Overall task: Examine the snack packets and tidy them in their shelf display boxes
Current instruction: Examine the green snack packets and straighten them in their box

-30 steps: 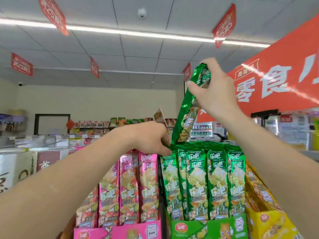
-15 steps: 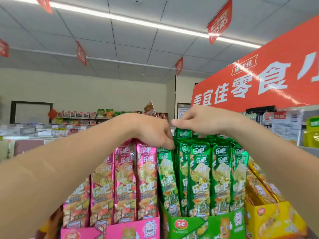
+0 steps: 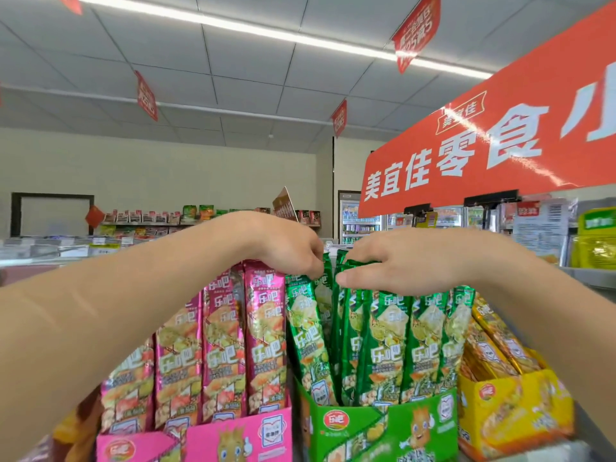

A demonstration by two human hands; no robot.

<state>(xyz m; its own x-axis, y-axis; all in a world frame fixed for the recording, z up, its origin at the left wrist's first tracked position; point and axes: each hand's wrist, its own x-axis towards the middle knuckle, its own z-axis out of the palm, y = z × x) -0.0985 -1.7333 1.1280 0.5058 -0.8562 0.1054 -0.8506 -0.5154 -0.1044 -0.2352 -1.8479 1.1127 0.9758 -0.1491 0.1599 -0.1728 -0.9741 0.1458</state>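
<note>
Fingers (image 3: pixel 313 265) of the left hand (image 3: pixel 286 251) were curled down and pinched on the top edges of the green packets (image 3: pixel 386 345) at the left end of the row, right where that row met the pink packets (image 3: pixel 230 338). The right hand (image 3: pixel 400 261) lay palm down across the tops of the same green row, its fingers bent over the upper seals and its thumb pointing left toward the other hand; it pressed on several packet tops at once, and whether it gripped any single one could not be told. The two hands sat close together, with one or two green packet tops poking up in the narrow gap between them.

All the green packets stood upright in the green display box (image 3: pixel 380 428), the leftmost one leaning a little to the left. The pink packets stood upright in the pink display box (image 3: pixel 213 441), just to the left and touching it. On the right, a yellow display box (image 3: pixel 513 415) held golden packets (image 3: pixel 493 341) that were tilted back to the left.

Above the shelf on the right hung a red banner (image 3: pixel 500 138) with white characters, and small red pennants (image 3: pixel 416 31) hung from the ceiling.
</note>
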